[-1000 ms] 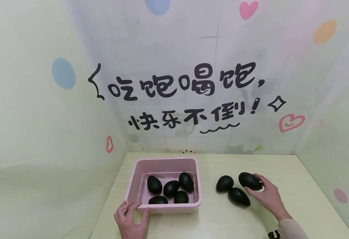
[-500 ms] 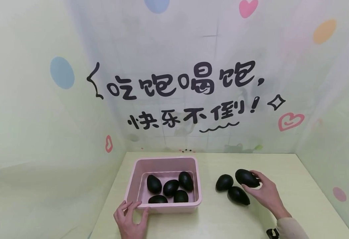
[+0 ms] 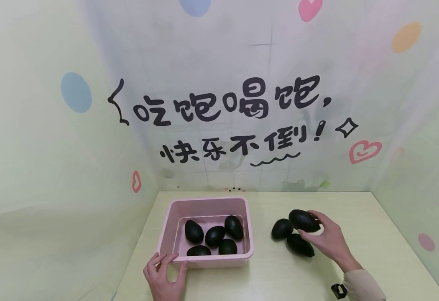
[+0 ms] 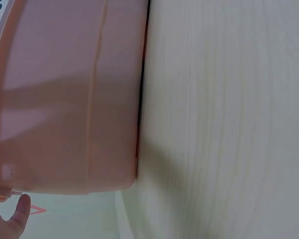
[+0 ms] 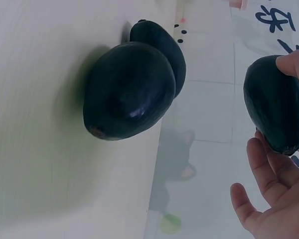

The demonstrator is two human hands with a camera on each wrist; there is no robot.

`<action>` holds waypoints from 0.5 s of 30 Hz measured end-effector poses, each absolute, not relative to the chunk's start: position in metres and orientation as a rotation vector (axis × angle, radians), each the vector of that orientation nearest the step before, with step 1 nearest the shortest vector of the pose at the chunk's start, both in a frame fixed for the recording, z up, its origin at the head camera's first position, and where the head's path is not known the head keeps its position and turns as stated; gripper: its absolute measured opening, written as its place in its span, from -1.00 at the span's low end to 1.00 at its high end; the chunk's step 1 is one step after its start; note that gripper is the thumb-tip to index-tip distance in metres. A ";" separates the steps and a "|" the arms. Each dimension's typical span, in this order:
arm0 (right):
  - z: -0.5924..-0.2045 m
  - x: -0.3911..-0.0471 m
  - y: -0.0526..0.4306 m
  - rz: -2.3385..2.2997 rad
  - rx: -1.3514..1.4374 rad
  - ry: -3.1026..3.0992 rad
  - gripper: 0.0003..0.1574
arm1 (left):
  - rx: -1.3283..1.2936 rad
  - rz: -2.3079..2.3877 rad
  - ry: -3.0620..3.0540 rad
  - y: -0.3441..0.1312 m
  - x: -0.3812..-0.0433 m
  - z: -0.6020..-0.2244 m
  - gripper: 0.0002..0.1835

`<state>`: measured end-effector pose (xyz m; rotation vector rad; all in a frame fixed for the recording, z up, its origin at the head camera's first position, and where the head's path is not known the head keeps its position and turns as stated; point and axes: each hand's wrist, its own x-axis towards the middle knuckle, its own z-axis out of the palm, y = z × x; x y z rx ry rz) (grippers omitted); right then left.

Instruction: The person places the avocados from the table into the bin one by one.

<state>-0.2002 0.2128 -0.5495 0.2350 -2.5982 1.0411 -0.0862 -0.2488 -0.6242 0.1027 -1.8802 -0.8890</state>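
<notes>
My right hand point(image 3: 329, 240) pinches a dark, smooth avocado point(image 3: 304, 220) between thumb and fingers, raised above the table. In the right wrist view the held avocado point(image 5: 275, 102) has its stem end pointing down, with the thumb across its upper part. Close beside it, two more avocados lie on the table: a rounder one point(image 3: 282, 229) and one with a tapered end point(image 3: 300, 245). My left hand point(image 3: 164, 276) holds the front left corner of a pink plastic box point(image 3: 215, 259) at its rim. Inside the box lie several avocados point(image 3: 215, 237).
The pale wood-grain table point(image 3: 279, 280) ends at a printed backdrop point(image 3: 219, 179) with black lettering, and curtain-like sides rise left and right. A black band point(image 3: 338, 291) shows at the right wrist, below a beige sleeve point(image 3: 363, 285).
My right hand has moved left and slightly away from me with the avocado, which now hangs nearer the other two. The left hand and the box have stayed put.
</notes>
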 end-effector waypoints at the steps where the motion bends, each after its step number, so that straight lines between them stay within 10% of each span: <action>1: -0.549 -0.200 0.212 1.044 0.240 -2.600 -0.21 | 0.093 -0.883 -1.870 -0.249 -0.087 -0.625 -0.63; 15: -0.540 -0.196 0.194 1.044 0.344 -2.567 -0.20 | 0.094 -0.875 -1.873 -0.249 -0.087 -0.626 -0.60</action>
